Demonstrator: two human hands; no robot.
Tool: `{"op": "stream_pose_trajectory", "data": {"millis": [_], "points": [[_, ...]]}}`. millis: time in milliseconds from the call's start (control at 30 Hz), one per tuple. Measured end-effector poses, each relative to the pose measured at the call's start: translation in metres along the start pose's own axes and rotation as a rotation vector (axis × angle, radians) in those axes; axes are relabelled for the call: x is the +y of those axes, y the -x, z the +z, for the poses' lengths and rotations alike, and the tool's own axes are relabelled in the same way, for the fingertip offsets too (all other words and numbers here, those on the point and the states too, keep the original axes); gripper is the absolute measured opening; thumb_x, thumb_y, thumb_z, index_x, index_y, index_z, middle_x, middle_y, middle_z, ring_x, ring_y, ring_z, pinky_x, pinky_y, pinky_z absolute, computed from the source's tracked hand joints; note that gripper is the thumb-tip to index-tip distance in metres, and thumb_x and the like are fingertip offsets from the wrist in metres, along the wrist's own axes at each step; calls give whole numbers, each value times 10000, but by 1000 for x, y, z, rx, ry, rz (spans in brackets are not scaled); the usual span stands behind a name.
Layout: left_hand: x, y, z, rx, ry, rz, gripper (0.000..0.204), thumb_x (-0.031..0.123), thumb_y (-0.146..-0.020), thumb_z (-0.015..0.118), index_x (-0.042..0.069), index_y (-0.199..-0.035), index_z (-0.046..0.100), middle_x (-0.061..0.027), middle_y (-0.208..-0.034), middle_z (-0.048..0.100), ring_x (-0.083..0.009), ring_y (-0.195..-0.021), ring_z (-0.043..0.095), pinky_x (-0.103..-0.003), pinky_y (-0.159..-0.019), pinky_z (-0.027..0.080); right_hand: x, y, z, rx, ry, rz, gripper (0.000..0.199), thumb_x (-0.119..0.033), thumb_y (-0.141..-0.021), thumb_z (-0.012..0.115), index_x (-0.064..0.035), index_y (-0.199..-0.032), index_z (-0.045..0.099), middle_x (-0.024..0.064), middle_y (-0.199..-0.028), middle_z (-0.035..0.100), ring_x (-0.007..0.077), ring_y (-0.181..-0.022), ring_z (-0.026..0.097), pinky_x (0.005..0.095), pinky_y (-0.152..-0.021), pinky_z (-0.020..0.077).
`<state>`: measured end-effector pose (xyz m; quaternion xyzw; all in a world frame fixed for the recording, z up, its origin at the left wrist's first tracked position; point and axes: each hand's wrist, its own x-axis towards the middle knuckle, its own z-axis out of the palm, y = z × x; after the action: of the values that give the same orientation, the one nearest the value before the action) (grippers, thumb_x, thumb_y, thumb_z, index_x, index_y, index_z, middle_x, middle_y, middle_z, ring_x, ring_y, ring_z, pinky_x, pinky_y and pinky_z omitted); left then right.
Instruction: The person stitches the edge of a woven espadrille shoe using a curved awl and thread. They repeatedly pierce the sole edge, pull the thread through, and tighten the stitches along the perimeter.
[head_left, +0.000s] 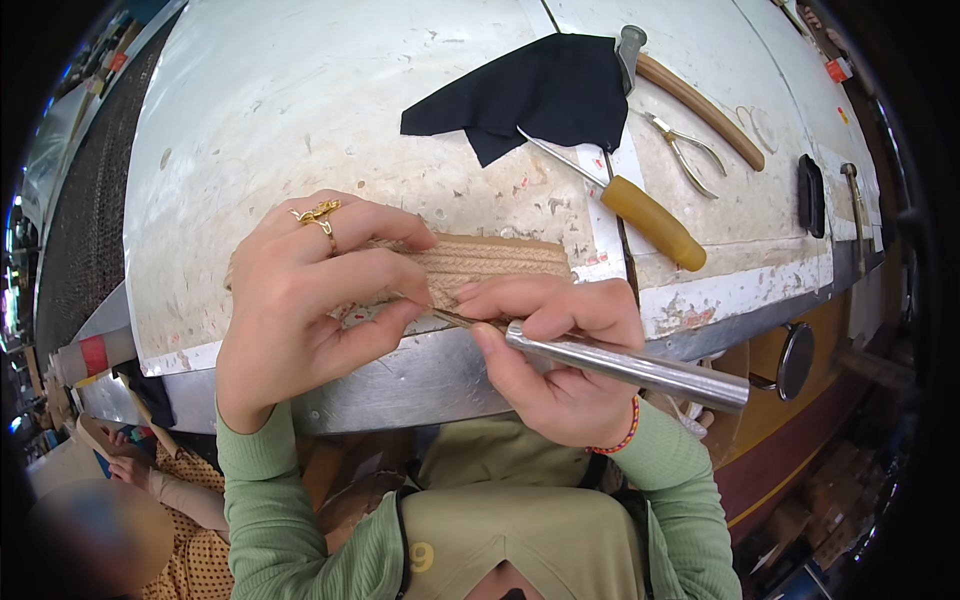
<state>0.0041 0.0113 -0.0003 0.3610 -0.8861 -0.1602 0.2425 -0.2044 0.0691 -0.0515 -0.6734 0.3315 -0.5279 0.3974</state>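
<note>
A tan braided piece (495, 257) lies at the table's near edge, partly hidden under my hands. My left hand (310, 285), with a gold ring, is curled over its left part. The thumb and index finger pinch at its near edge; exactly what is between the tips is hard to see. Gripped in my right hand (565, 350) is a tool with a smooth silver metal handle (640, 370), slanting down to the right. Its thin end points left toward the pinching fingertips, and its exact tip is hidden. My right fingers also rest against the braided piece.
Beyond my hands lie black cloth (535, 90), an awl (652, 222) with a yellowish handle, a hammer (700, 108) and pliers (685, 152). A black oblong object (811, 196) lies farther right. The metal table edge (380, 390) runs in front of me. Another person sits at lower left.
</note>
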Motion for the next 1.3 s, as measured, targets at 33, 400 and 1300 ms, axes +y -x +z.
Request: {"op": "stream_pose_trajectory", "data": {"millis": [33,400,1300], "points": [[0,0,0,0,-1,-5,138,119,-611,743,146,-724,668,7,-922,688,-204,-747,631,-317,-685,475,0,-1,0,-2,0,0,409,151,-821,637,-45,-1025,342,240,-957,662,307,-949,691,365,-816,564],[2,1,2,27,-19,-11,129,112,-623,738,138,-719,655,18,-911,689,-193,-752,631,-308,-693,472,-2,-3,-1,-15,-87,126,377,152,-830,626,-42,-1012,358,221,-939,671,276,-968,683,336,-828,552],[-1,6,-3,-12,61,-29,167,118,-640,763,84,-787,692,-57,-934,703,-254,-817,650,-355,-738,484,-3,-4,1,24,-131,118,385,128,-851,617,-58,-1019,324,234,-964,671,315,-988,670,410,-901,523]]}}
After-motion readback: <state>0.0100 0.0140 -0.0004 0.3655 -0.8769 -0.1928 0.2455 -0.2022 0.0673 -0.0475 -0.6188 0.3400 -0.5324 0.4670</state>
